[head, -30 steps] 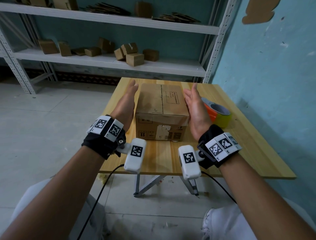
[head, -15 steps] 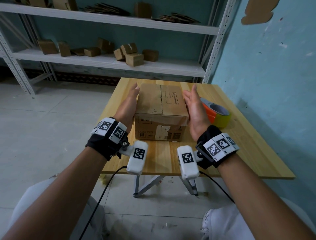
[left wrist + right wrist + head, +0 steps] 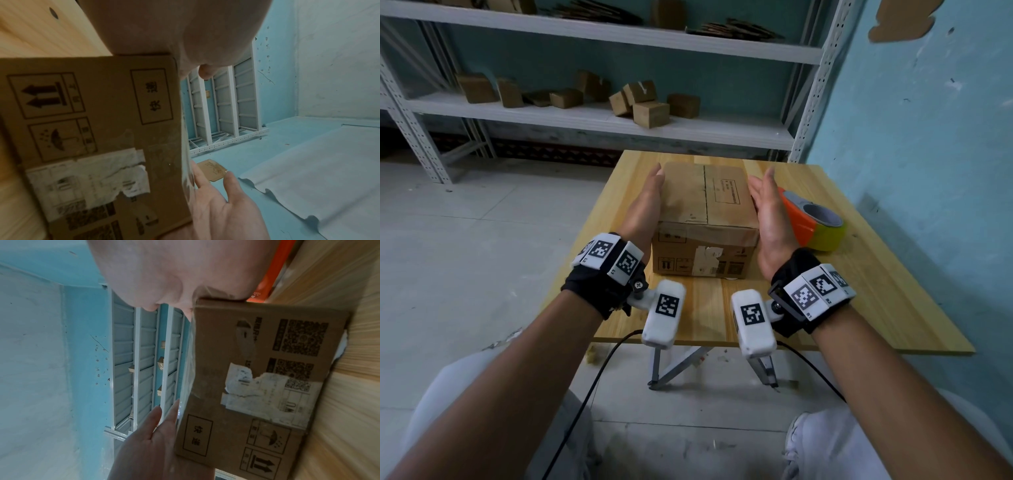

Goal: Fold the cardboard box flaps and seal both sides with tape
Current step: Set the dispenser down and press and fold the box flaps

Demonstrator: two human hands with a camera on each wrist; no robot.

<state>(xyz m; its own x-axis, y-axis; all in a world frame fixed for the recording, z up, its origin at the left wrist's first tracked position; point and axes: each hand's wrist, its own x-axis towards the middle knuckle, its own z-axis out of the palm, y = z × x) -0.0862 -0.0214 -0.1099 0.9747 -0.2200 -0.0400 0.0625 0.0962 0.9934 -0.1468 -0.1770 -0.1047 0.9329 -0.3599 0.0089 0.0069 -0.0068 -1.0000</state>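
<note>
1. My left hand (image 3: 643, 209) and right hand (image 3: 768, 214), fingers straight, flank the cardboard box (image 3: 705, 219) mid-table (image 3: 876, 274).
2. Uneven squeeze could skid it right into the tape roll (image 3: 813, 222).
3. Unsealed flaps may spring up.

Against the box (image 3: 705, 219), little has shifted in the last second. The left hand (image 3: 645, 209), which stood a little off the box's left side with fingers slightly spread, has drawn in and now lies flat along that side, fingers together. The right hand (image 3: 767, 212), which earlier leaned close over the box's right top edge, now stands more upright beside the right side, with a narrow gap showing near the fingertips. Both wrists have come slightly nearer to the box's front face.
</note>
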